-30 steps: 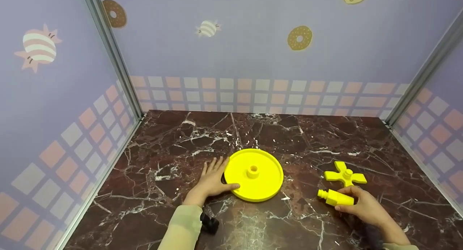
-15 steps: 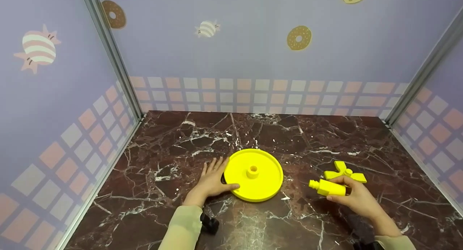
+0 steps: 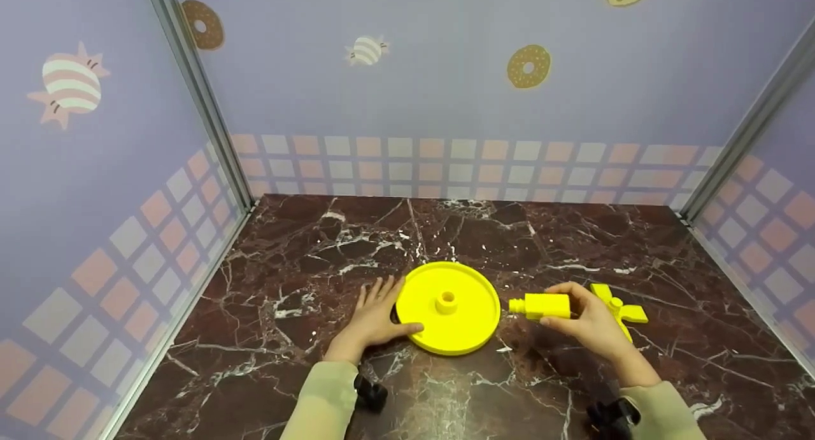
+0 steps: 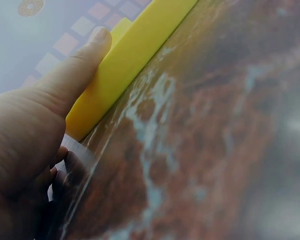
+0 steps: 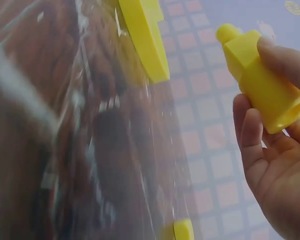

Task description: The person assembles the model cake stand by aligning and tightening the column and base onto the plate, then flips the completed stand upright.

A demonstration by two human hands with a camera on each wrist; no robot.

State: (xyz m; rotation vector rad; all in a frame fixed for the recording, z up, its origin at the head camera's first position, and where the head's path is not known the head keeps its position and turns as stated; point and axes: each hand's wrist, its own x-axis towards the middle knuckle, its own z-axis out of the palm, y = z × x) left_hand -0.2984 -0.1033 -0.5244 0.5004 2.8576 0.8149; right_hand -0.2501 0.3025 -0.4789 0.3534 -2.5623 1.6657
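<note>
A round yellow tray-like disc point(image 3: 471, 328) with a raised rim and a short hollow hub point(image 3: 446, 303) lies flat on the table. My left hand point(image 3: 372, 319) rests along its left edge, fingers spread and straight. In the left wrist view the left thumb point(image 4: 80, 67) lies over the rim. My right hand point(image 3: 589, 319) grips a yellow hollow post point(image 3: 546, 305) just above the table. The post lies nearly level, its narrow stepped tip toward the disc, apart from it. In the right wrist view the post's point(image 5: 267, 90) wide end is hollow.
A yellow cross-shaped piece point(image 3: 633, 313) with a central peg lies behind the right hand, which partly hides it. The dark marbled table point(image 3: 356, 230) meets patterned panels at the back point(image 3: 446, 109) and both sides. Small white flecks point(image 3: 446, 246) are scattered beyond the disc.
My right hand has carried the post left and away from me toward the disc, levelling it on the way. The left hand and disc have stayed in place.
</note>
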